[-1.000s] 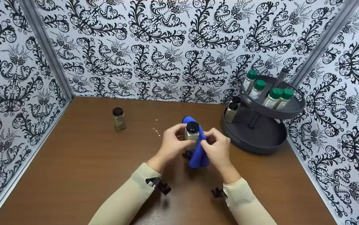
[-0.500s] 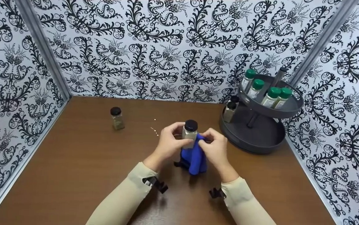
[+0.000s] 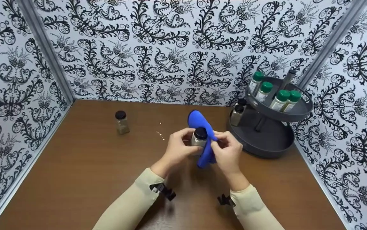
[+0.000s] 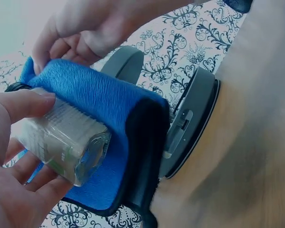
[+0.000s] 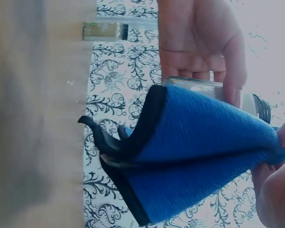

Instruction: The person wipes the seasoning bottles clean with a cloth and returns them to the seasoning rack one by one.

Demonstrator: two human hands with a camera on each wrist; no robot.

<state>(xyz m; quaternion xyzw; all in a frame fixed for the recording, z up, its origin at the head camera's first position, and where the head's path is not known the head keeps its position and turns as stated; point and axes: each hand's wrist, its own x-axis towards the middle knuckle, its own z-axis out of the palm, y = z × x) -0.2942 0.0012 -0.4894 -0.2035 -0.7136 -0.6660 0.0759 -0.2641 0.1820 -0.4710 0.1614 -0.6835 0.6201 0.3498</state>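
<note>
**Blue cloth (image 3: 199, 118) lay against a black-capped jar (image 3: 198, 141) between two hands**

Blue and edged in black, the cloth hung folded from the right hand (image 3: 229, 152), whose grip was closed, thumb and fingers pinching a gathered part. The left hand (image 3: 180, 144) held the jar in a closed grip, thumb on one side and fingers on the other. The jar was above the surface (image 3: 74, 179), in front of the person, its right side next to the cloth; the left wrist view showed its base free and a green patch near its lower end.

Toward the left, a second jar (image 3: 122, 125) with a black cap stood upright on the surface. Pale crumbs (image 3: 160, 135) lay scattered between it and the left hand. On the right was a dark two-tier rack (image 3: 271, 139): four green-capped bottles (image 3: 279, 101) occupied the upper tier, and dark-capped jars (image 3: 237, 117) stood at the left of the lower one. Behind everything rose a black-and-white patterned wall (image 3: 157, 51).
</note>
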